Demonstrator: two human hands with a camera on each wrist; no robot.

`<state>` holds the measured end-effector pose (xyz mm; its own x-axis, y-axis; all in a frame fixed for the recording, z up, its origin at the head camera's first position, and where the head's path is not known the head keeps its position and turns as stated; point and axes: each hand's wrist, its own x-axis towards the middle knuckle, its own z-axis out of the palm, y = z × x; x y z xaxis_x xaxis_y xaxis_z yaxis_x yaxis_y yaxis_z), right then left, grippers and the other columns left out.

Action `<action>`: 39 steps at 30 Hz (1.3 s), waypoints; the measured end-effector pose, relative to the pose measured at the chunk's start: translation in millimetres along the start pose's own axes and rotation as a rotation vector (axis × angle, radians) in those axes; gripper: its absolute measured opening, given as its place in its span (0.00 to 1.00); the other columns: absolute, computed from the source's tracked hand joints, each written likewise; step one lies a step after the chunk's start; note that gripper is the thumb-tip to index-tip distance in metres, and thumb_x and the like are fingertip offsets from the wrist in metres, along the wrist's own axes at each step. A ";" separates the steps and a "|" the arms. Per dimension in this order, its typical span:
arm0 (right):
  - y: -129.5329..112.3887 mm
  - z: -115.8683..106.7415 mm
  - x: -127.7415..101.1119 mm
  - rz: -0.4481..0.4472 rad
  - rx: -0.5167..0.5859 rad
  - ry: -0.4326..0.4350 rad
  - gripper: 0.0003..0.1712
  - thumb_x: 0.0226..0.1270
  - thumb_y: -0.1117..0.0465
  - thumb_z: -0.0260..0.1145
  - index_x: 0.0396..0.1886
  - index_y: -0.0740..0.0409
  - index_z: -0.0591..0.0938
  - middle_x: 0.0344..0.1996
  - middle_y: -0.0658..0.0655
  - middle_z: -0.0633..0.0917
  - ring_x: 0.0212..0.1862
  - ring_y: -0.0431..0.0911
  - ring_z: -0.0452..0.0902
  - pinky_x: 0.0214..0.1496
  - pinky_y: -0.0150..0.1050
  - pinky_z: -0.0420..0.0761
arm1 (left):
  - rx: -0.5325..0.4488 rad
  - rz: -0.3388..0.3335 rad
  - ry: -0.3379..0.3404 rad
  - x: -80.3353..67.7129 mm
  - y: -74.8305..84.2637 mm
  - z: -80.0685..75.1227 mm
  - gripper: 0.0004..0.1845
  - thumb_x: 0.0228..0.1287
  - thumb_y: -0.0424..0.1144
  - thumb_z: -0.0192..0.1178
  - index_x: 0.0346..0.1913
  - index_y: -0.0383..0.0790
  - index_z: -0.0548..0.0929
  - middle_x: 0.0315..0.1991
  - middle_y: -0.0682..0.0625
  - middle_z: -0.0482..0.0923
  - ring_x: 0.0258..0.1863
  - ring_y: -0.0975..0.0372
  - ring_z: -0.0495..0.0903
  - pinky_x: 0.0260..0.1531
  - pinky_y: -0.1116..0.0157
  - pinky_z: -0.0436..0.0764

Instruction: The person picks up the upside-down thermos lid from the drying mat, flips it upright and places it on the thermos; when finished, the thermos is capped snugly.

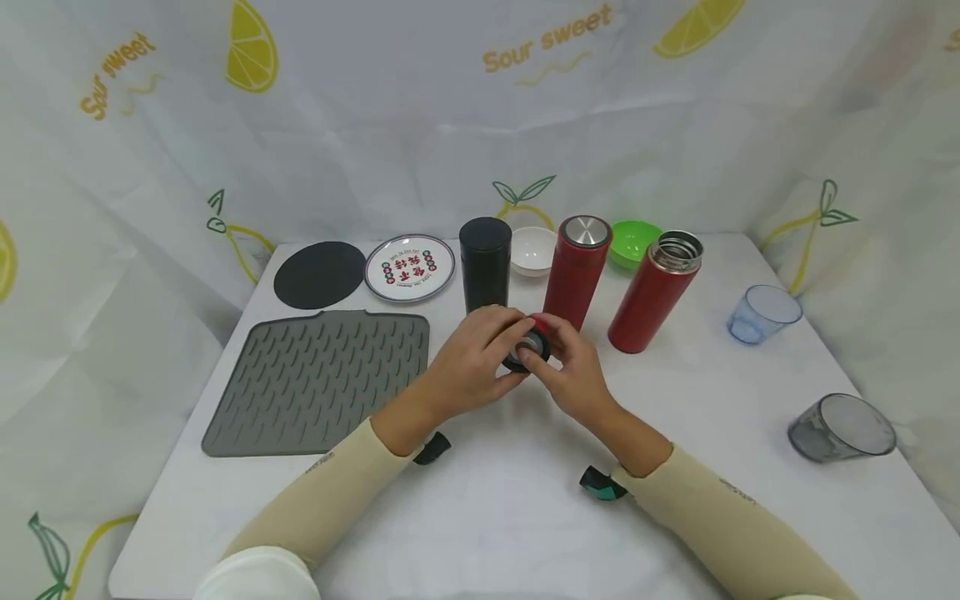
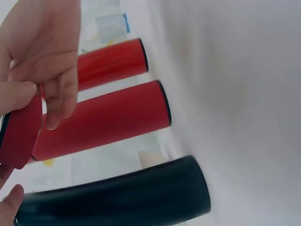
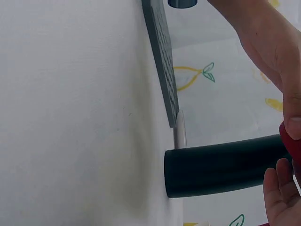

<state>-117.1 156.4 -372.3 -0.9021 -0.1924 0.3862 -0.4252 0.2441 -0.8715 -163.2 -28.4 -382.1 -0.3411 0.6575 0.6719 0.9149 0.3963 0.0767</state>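
Both hands meet just in front of the black flask (image 1: pixel 485 262): the left hand (image 1: pixel 468 362) and right hand (image 1: pixel 573 371) pinch a red lid (image 1: pixel 531 347) between curled fingers, held above the bench (image 1: pixel 510 500). The head view alone shows the open red flask (image 1: pixel 654 292) right of the black flask. The left wrist view shows the lid's red side (image 2: pixel 19 134); the right wrist view shows the grey mat (image 3: pixel 162 56) edge-on beyond the black flask.
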 end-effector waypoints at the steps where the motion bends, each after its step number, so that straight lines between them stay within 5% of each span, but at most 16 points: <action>1: -0.1 -0.3 0.1 -0.008 -0.003 0.007 0.27 0.62 0.74 0.66 0.60 0.73 0.70 0.53 0.66 0.79 0.53 0.55 0.78 0.58 0.36 0.75 | -0.011 -0.010 0.002 -0.3 1.1 2.1 0.34 0.52 0.43 0.74 0.61 0.32 0.75 0.55 0.43 0.73 0.56 0.54 0.71 0.65 0.62 0.63; 4: 0.6 -2.4 0.3 -0.048 -0.030 0.038 0.26 0.60 0.75 0.68 0.58 0.73 0.71 0.51 0.66 0.80 0.51 0.55 0.79 0.56 0.34 0.76 | -0.124 -0.132 -0.028 -4.2 3.0 5.1 0.40 0.50 0.48 0.75 0.64 0.34 0.72 0.60 0.44 0.70 0.61 0.56 0.69 0.64 0.62 0.65; 12: 1.1 -9.2 1.6 -0.275 -0.161 0.093 0.28 0.48 0.81 0.73 0.51 0.70 0.78 0.46 0.64 0.80 0.46 0.51 0.76 0.48 0.29 0.77 | -0.681 -0.785 -0.202 -6.3 5.6 1.3 0.37 0.62 0.56 0.63 0.68 0.39 0.67 0.57 0.49 0.77 0.54 0.58 0.76 0.54 0.60 0.76; 16: 22.1 -8.9 2.8 -0.361 -0.182 0.099 0.28 0.44 0.81 0.75 0.49 0.66 0.81 0.47 0.62 0.80 0.47 0.51 0.75 0.50 0.30 0.77 | -0.815 -0.920 -0.225 -2.5 6.4 2.8 0.34 0.62 0.53 0.64 0.66 0.39 0.71 0.54 0.49 0.78 0.50 0.57 0.77 0.49 0.62 0.78; 27: 27.4 -25.5 4.0 -0.368 -0.243 0.007 0.34 0.38 0.79 0.79 0.51 0.65 0.81 0.57 0.65 0.75 0.58 0.55 0.71 0.54 0.28 0.74 | -0.898 -0.830 -0.092 6.1 4.1 13.8 0.35 0.55 0.46 0.72 0.66 0.45 0.71 0.58 0.53 0.74 0.56 0.59 0.75 0.56 0.56 0.75; 33: 36.7 -49.3 0.7 -0.321 -0.302 -0.043 0.37 0.42 0.72 0.81 0.57 0.57 0.81 0.62 0.57 0.75 0.64 0.51 0.69 0.58 0.33 0.73 | -0.991 -0.722 -0.059 13.9 6.9 25.2 0.38 0.53 0.39 0.74 0.67 0.46 0.69 0.61 0.53 0.72 0.59 0.60 0.71 0.57 0.64 0.74; 39: 37.2 -69.1 -6.1 -0.346 -0.327 -0.067 0.38 0.40 0.72 0.81 0.58 0.59 0.81 0.60 0.57 0.77 0.61 0.51 0.72 0.58 0.33 0.74 | -1.061 -0.595 -0.023 18.5 10.9 42.0 0.38 0.54 0.33 0.73 0.68 0.44 0.68 0.62 0.48 0.71 0.61 0.58 0.70 0.60 0.59 0.71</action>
<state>-132.5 232.3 -386.2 -0.7017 -0.3733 0.6069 -0.7099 0.4390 -0.5508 -168.6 15.0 -399.8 -0.7616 0.5670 0.3140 0.3323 -0.0744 0.9402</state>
